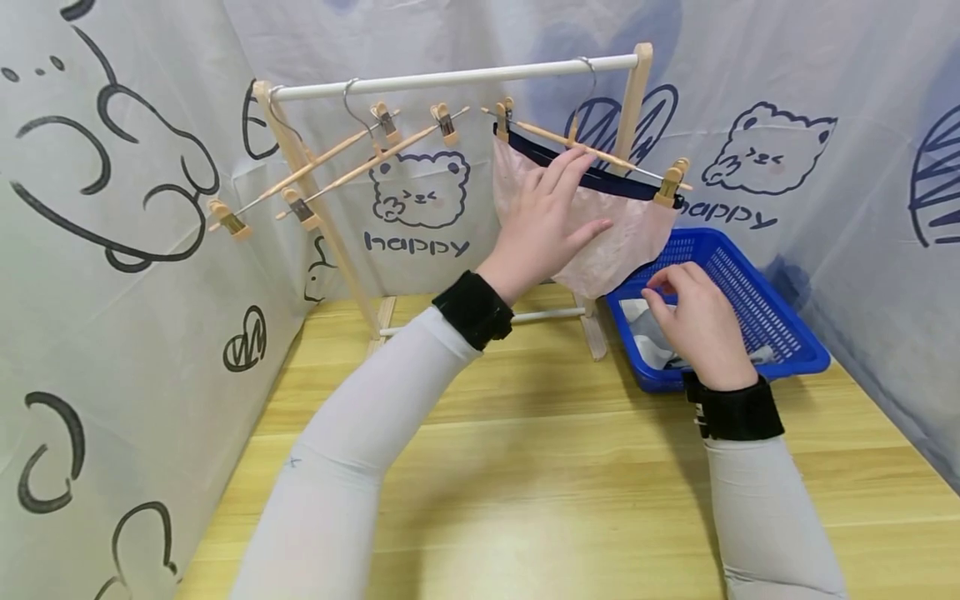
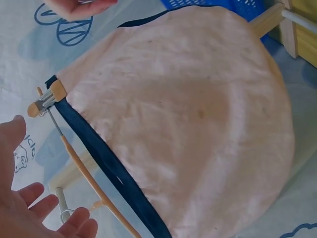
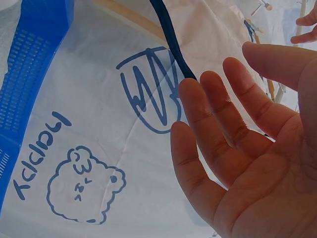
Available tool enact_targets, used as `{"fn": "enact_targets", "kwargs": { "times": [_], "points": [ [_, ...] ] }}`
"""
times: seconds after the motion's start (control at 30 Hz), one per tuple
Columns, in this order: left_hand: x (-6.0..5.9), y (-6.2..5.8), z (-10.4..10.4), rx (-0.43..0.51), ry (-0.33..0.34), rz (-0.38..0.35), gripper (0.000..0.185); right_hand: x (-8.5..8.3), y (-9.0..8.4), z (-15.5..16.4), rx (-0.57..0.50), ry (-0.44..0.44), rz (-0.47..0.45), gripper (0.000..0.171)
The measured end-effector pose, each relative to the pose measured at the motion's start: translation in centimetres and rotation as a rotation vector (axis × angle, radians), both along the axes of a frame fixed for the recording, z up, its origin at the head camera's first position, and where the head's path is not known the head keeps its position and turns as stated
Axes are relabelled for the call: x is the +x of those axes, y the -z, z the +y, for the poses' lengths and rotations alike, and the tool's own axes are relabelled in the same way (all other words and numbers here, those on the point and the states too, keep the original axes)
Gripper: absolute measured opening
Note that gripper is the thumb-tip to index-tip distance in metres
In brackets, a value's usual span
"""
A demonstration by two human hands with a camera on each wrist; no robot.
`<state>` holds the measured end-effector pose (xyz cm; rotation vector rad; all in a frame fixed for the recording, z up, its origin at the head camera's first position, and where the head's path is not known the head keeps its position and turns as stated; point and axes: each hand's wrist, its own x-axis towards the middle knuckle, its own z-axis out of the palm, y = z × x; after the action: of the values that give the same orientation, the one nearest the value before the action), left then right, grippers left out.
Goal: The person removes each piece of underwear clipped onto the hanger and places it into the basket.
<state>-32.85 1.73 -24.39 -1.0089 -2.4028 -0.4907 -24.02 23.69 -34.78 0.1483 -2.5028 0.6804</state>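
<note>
Pale pink briefs (image 1: pixel 618 233) with a navy waistband (image 2: pixel 106 153) hang by two wooden clips from a clip hanger (image 1: pixel 566 142), whose hook sits on the rack's white rail. My left hand (image 1: pixel 543 212) is raised in front of the briefs, fingers spread and straight; in the left wrist view it holds nothing, beside a clip (image 2: pixel 48 99) at the waistband's end. My right hand (image 1: pixel 697 321) hovers over the near part of the blue basket (image 1: pixel 806 354), below the briefs' right clip (image 1: pixel 671 183). Its fingers are loosely bent and hold nothing in the right wrist view.
Two more clip hangers (image 1: pixel 330 162) without clothes hang at the left of the wooden rack (image 1: pixel 450 77). Grey and white cloth (image 1: pixel 652 333) lies in the basket. The rack and basket stand at the back of a wood-grain table (image 1: pixel 525 483), with printed curtains (image 1: pixel 112 333) around it.
</note>
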Motion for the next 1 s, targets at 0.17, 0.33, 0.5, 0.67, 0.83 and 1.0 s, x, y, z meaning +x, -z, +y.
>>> {"fn": "enact_targets", "kwargs": {
  "times": [0.17,0.33,0.5,0.67,0.83,1.0],
  "points": [
    [-0.4,-0.7,1.0,-0.051,-0.006,-0.031,0.078,0.1,-0.1,0.0,0.004,-0.002,0.004,0.014],
    [-0.7,-1.1,1.7,-0.099,-0.018,-0.046,0.077,0.2,0.0,-0.1,0.009,-0.005,0.003,0.014],
    [-0.7,-1.1,2.2,-0.140,-0.025,-0.071,0.077,0.1,0.0,-0.1,0.013,-0.012,0.014,0.014],
    [-0.9,-0.7,2.7,-0.151,-0.025,-0.102,0.079,0.1,0.3,-0.2,0.013,-0.026,0.030,0.013],
    [-1.2,-0.7,3.2,-0.167,-0.020,-0.098,0.081,0.1,0.1,-0.3,0.010,-0.029,0.032,0.013],
    [-1.3,-0.8,3.6,-0.178,-0.030,-0.110,0.081,0.1,0.1,-0.3,0.011,-0.029,0.031,0.015]
  ]
}}
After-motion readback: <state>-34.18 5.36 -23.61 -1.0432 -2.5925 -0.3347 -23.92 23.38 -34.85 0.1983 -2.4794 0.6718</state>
